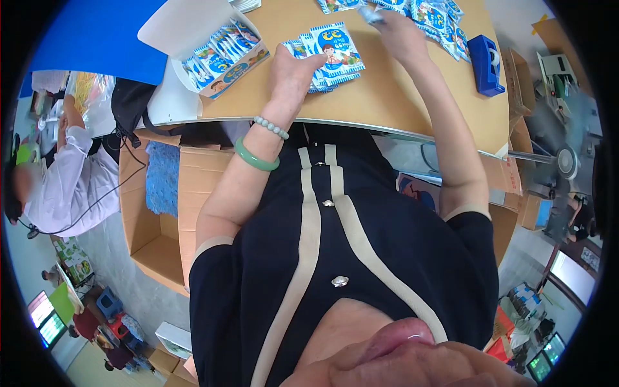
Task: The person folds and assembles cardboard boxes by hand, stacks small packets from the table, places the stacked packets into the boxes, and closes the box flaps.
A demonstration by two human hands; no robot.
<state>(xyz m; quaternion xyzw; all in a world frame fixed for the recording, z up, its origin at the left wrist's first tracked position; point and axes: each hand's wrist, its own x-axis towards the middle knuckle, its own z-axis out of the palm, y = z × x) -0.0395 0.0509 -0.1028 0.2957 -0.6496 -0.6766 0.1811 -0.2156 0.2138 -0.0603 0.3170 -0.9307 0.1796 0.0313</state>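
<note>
My left hand (289, 76), with a bead bracelet and a green bangle on its wrist, grips the edge of a small stack of blue and white snack packets (338, 48). Its thumb lies over the top packet. Farther right, my right hand (402, 40) pinches a slightly blurred blue and white packet (370, 15), which shows only in part. Beyond that hand lies a loose pile of similar packets (433, 16). Left of my left hand stands an open carton (240, 71) with several packets lined up inside and its white lid raised.
A blue tape dispenser (487, 66) stands at the right edge of the tan table (387, 97). Below the table on the left is an open cardboard box (155, 242) with blue material. A person in a white garment (80, 184) is at the far left.
</note>
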